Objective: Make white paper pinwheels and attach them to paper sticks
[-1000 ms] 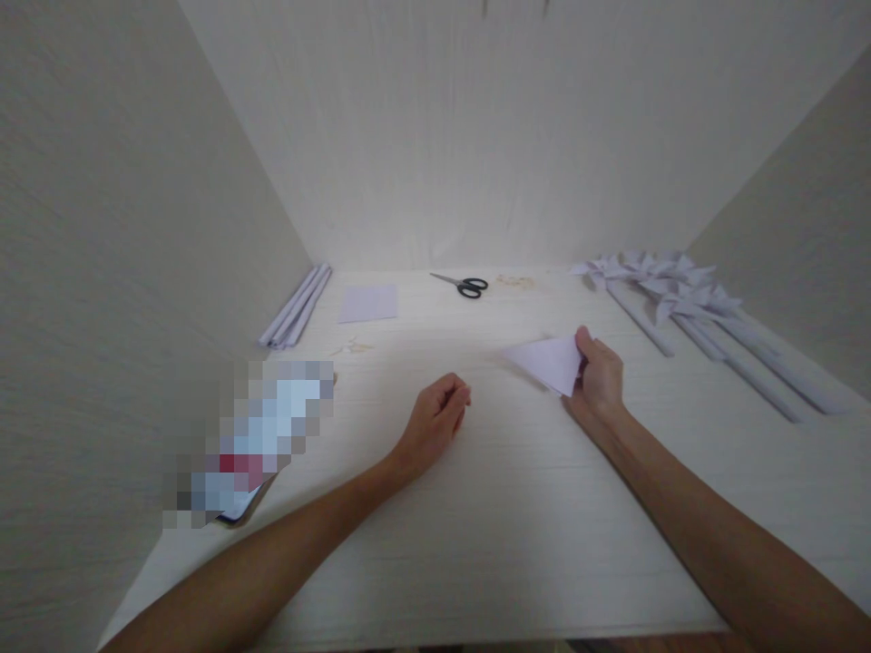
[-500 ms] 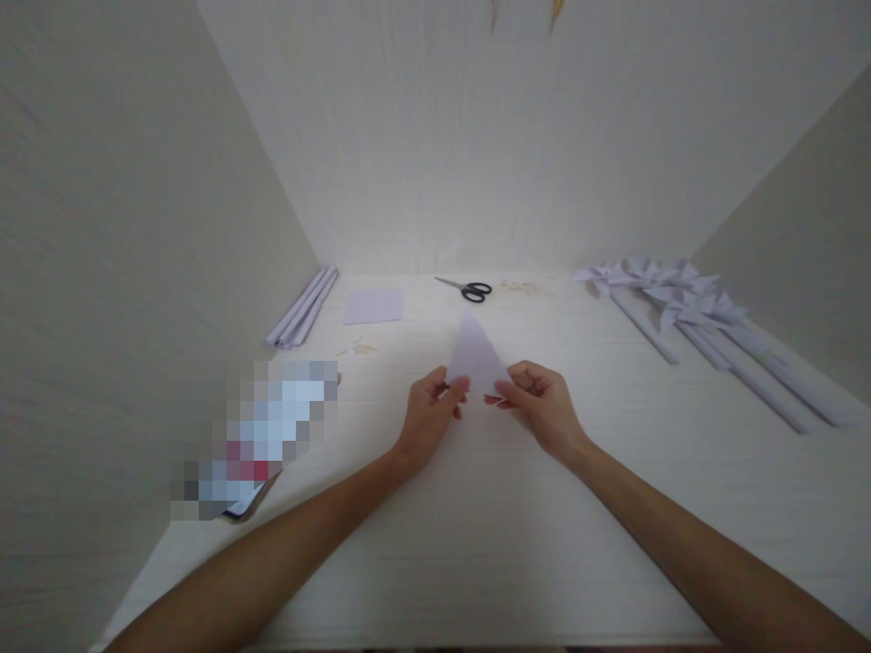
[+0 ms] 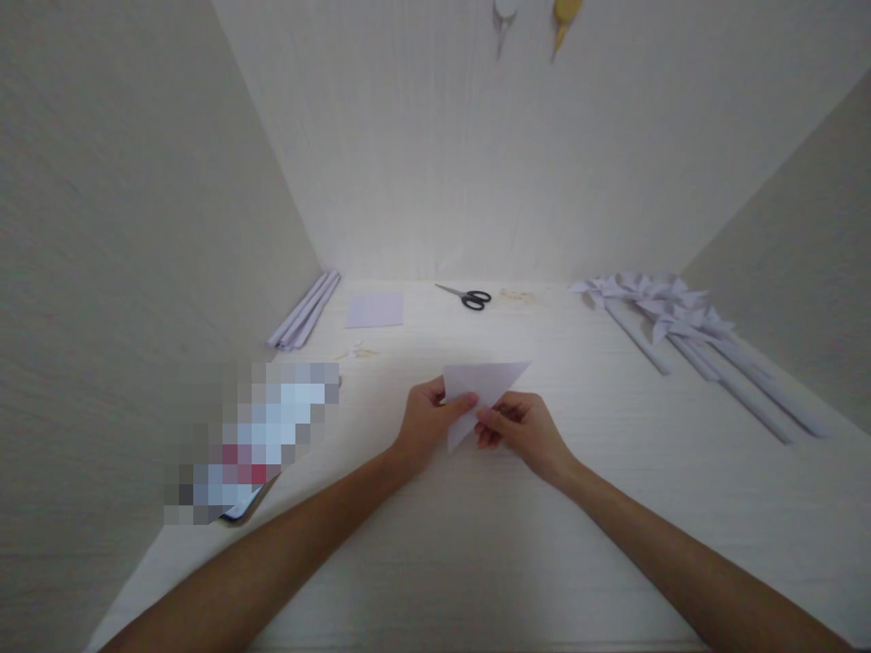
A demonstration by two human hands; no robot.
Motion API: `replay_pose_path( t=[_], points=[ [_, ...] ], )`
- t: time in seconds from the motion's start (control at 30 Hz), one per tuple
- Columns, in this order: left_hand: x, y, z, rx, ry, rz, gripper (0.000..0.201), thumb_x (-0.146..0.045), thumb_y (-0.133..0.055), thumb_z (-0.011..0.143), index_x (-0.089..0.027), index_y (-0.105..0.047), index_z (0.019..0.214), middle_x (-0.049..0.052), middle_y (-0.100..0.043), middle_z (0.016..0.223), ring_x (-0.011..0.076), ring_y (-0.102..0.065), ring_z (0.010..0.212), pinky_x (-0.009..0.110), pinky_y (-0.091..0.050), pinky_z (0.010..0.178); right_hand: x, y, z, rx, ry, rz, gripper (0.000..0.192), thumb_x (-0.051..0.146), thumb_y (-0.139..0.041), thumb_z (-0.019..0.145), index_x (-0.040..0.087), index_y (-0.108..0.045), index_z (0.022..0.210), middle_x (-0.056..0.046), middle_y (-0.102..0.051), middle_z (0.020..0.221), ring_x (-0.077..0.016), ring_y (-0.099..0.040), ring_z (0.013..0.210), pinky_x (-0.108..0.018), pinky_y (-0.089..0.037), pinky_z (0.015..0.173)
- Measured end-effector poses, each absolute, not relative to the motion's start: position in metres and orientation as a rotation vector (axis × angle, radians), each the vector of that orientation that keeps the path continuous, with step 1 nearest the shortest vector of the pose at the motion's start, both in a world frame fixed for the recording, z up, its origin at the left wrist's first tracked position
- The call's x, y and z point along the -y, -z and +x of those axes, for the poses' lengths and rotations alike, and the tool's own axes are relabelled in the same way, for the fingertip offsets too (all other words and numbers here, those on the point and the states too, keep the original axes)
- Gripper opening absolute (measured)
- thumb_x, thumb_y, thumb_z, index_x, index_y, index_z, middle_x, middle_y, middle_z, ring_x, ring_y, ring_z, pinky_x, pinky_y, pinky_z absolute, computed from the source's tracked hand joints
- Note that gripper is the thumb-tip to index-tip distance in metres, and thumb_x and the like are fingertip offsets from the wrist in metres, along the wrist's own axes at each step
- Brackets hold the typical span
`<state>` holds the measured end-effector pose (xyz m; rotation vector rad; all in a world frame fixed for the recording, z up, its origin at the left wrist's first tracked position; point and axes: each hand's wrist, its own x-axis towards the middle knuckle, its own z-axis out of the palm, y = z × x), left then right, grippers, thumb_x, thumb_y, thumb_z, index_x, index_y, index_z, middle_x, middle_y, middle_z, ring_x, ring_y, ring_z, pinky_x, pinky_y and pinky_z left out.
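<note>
Table (image 3: 612, 508): pale wood grain, walled on three sides. Serves as landmark for all positions below.

Pinwheels (image 3: 670, 313): white paper, on rolled stems, laid in a fanned row at table's far right; heads toward the back wall, stems running toward the near right edge.

Blurred patch (image 3: 255, 440): at table's left edge, near side; contents unreadable.

Rolled tubes (image 3: 304, 309): bundle at table's far left corner, lying along the left wall.

Triangle (image 3: 484, 390): folded white paper, held above table centre, between both hands. Long top edge roughly level, running left to right; sharpest corner pointing right and slightly up; lower corner pointing down-left, between the hands. Whether clear of the table surface or touching it: cannot tell.

Left hand (image 3: 428, 422): fingers curled, thumb pressed on the triangle's left part, gripping it.

Right hand (image 3: 523, 431): fingers bent, fingertips pinching the triangle's lower edge from the right. Hands just beside each other.

Flat sheet (image 3: 374, 309): small white rectangle, far left of table centre, near the tubes.

Scissors (image 3: 466, 296): black handles, at table's far middle, blades pointing left. Well apart from the hands.

Scraps (image 3: 515, 295): small pale bits, just right of the scissors.

Nothing between hands and triangle.
</note>
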<state>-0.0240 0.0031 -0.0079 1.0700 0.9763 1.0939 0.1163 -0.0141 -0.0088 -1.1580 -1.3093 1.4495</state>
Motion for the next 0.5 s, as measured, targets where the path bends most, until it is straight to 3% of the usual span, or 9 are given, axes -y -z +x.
replay_pose_path(
  t=[0.1, 0.2, 0.27, 0.3, 0.4, 0.5],
  points=[
    [-0.005, 0.008, -0.025, -0.925, -1.118, 0.899, 0.022, -0.028, -0.067, 0.057, -0.010, -0.061, 0.068, 0.002, -0.061, 0.062, 0.0112, -0.052, 0.056, 0.025, -0.040, 0.056, -0.003, 0.007, 0.124, 1.346, -1.400, -1.113, 0.035, 0.047, -0.057, 0.066, 0.013, -0.056, 0.056, -0.001, -0.057, 0.048, -0.0094, -0.051, 0.039, -0.022, -0.039, 0.040],
    [-0.007, 0.007, -0.025, -0.821, -1.076, 0.707, 0.029, -0.025, -0.070, 0.054, -0.009, -0.062, 0.077, 0.006, -0.064, 0.071, 0.0120, -0.056, 0.060, 0.024, -0.042, 0.061, -0.044, 0.003, 0.140, 1.401, -0.966, -1.276, 0.035, 0.043, -0.052, 0.072, 0.014, -0.054, 0.054, 0.001, -0.050, 0.043, -0.0076, -0.044, 0.037, -0.021, -0.033, 0.038],
    [-0.007, 0.005, -0.025, -0.762, -1.038, 0.674, 0.028, -0.024, -0.069, 0.055, -0.009, -0.061, 0.077, 0.008, -0.065, 0.073, 0.0109, -0.056, 0.059, 0.022, -0.042, 0.060, -0.079, -0.001, 0.148, 1.566, -0.610, -1.459, 0.032, 0.039, -0.047, 0.076, 0.013, -0.057, 0.060, -0.001, -0.054, 0.048, -0.0091, -0.046, 0.040, -0.022, -0.035, 0.041],
    [-0.007, 0.004, -0.025, -0.737, -1.020, 0.681, 0.027, -0.025, -0.068, 0.057, -0.009, -0.061, 0.077, 0.008, -0.065, 0.073, 0.0104, -0.056, 0.058, 0.022, -0.042, 0.058, -0.097, -0.003, 0.150, 1.704, -0.422, -1.563, 0.030, 0.036, -0.045, 0.077, 0.013, -0.058, 0.064, -0.002, -0.057, 0.054, -0.0102, -0.049, 0.044, -0.023, -0.037, 0.045],
    [-0.004, 0.005, -0.025, -0.656, -0.951, 0.746, 0.027, -0.030, -0.062, 0.065, -0.011, -0.058, 0.084, 0.007, -0.065, 0.074, 0.0100, -0.057, 0.053, 0.021, -0.041, 0.052, -0.144, -0.005, 0.146, 1.797, -0.265, -1.636, 0.011, 0.023, -0.056, 0.069, 0.014, -0.061, 0.068, -0.006, -0.062, 0.071, -0.0152, -0.054, 0.063, -0.028, -0.041, 0.062],
    [-0.002, 0.007, -0.025, -0.622, -0.917, 0.802, 0.030, -0.034, -0.059, 0.068, -0.012, -0.055, 0.089, 0.006, -0.065, 0.072, 0.0082, -0.054, 0.043, 0.021, -0.039, 0.044, -0.174, 0.000, 0.134, 1.801, -0.158, -1.720, 0.012, 0.021, -0.053, 0.070, 0.014, -0.061, 0.074, -0.010, -0.061, 0.083, -0.0203, -0.054, 0.081, -0.032, -0.039, 0.072]
  ],
)
